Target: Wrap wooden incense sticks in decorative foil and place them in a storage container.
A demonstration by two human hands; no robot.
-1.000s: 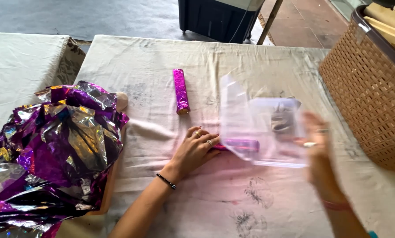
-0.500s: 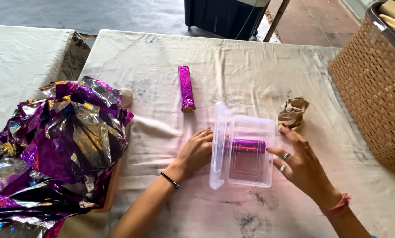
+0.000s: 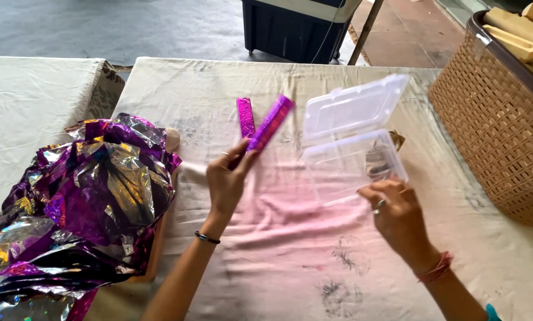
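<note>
My left hand (image 3: 228,178) grips a purple foil-wrapped stick (image 3: 270,123), raised and tilted up to the right above the cloth. My right hand (image 3: 396,208) holds a clear plastic hinged box (image 3: 353,160) by its near edge, its lid (image 3: 356,107) standing open at the far side. The box looks empty. A second purple foil stick (image 3: 245,117) lies flat on the cloth-covered table (image 3: 290,255), just behind the raised one. A crumpled brownish scrap (image 3: 381,157) lies on the cloth behind the box, seen through its clear wall.
A heap of crumpled purple and silver foil (image 3: 82,202) fills the left side. A brown woven basket (image 3: 498,125) with pale wooden blocks (image 3: 519,32) stands at the right edge. A dark bin (image 3: 296,27) sits beyond the table. Another cloth-covered table (image 3: 34,113) is at left.
The purple stick that lay inside the clear box is now lifted out in my left hand. My right hand has raised the box with its lid open.
</note>
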